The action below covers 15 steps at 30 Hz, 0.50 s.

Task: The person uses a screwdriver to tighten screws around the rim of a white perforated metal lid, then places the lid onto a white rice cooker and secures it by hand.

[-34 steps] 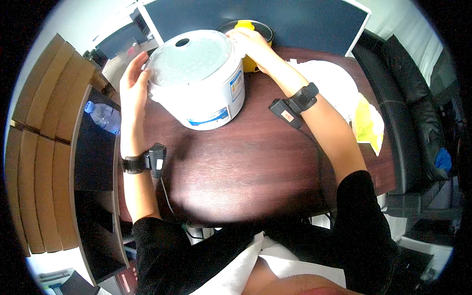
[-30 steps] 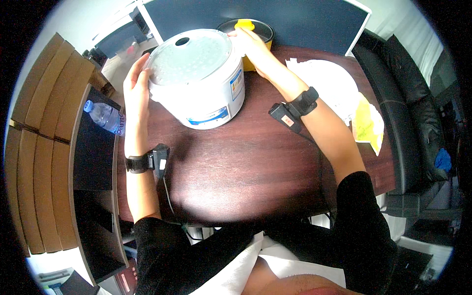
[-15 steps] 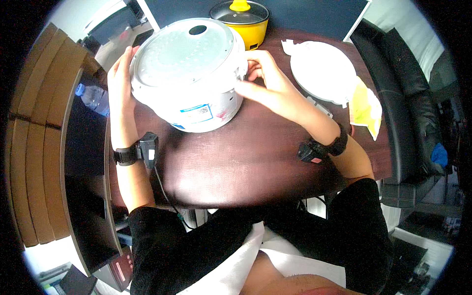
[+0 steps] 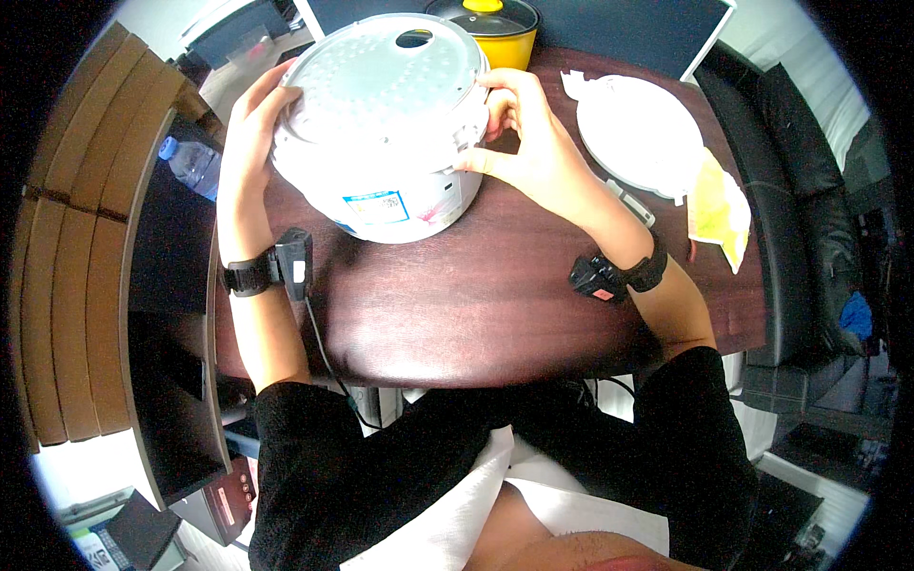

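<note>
A white rice cooker (image 4: 386, 209) with a blue-edged label stands at the back left of the table. On its top sits a round, pale metal plate (image 4: 381, 81) with one dark hole near its far edge. My left hand (image 4: 255, 128) grips the cooker's left side, its thumb bent over the plate's edge and its other fingers partly hidden behind. At the right side my right hand (image 4: 519, 128) is closed on the upper rim, with fingers curled near the plate's edge and the thumb lower on the wall. Black bands with small boxes circle both wrists.
Behind the cooker stands a yellow pot (image 4: 505, 48) with a glass lid. To the right lie a white oval cover (image 4: 638, 133) and a yellow-and-white packet (image 4: 719, 214). A plastic bottle (image 4: 193, 167) stands off the table's left side, near stacked brown boxes (image 4: 76, 228). A black sofa (image 4: 809, 171) is right.
My left thumb has come over the top onto the plate's edge. My right fingers have shifted along the rim. The whole view has moved slightly.
</note>
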Motion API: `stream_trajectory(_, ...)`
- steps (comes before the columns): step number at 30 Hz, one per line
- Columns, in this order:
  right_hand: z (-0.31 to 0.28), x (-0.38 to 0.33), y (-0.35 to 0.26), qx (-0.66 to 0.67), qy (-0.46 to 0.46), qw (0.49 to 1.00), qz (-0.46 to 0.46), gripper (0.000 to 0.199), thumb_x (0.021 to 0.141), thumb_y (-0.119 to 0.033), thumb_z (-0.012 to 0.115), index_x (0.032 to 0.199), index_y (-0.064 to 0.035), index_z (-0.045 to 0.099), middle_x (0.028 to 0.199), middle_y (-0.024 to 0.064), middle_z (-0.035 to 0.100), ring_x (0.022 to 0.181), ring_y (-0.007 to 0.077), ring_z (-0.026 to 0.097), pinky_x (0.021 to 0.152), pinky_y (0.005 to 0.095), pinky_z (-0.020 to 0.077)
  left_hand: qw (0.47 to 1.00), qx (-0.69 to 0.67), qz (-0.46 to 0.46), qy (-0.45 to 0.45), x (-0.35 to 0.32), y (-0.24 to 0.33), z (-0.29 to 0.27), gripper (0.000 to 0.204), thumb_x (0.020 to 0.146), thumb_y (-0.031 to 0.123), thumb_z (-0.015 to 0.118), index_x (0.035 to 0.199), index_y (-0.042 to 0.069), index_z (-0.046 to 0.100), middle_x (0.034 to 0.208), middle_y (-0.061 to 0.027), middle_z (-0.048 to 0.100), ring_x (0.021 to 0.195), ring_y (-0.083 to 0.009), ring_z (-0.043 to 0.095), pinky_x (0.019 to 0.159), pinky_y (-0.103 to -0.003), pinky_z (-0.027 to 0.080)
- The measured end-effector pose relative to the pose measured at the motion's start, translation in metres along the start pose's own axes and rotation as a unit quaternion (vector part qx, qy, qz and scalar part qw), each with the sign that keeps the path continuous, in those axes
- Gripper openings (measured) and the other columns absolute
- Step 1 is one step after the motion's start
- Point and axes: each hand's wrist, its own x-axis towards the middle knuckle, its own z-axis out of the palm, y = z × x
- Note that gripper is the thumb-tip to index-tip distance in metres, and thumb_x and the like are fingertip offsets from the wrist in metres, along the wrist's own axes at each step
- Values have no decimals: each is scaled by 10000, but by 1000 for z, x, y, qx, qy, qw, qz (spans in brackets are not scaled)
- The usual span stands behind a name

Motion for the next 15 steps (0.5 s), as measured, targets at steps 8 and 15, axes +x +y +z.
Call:
stream_trajectory(8,-2,1,1,-27,-12,1000,-9,578,726,-166,825,1172,-70,469,855,8,488,829,115,504,796,276,450,999,18,-4,28,-1,-2,-4,424,845,119,544,1240,-29,586,1070,-127,651,914,-152,607,824,-206,450)
stream_trajectory(15,-4,2,-1,-39,-20,999,4,481,715,-164,828,1068,-66,518,869,3,503,816,108,490,771,256,448,999,19,-5,40,-2,3,-1,389,843,96,530,1199,-39,611,1057,-114,660,905,-140,605,809,-215,456)
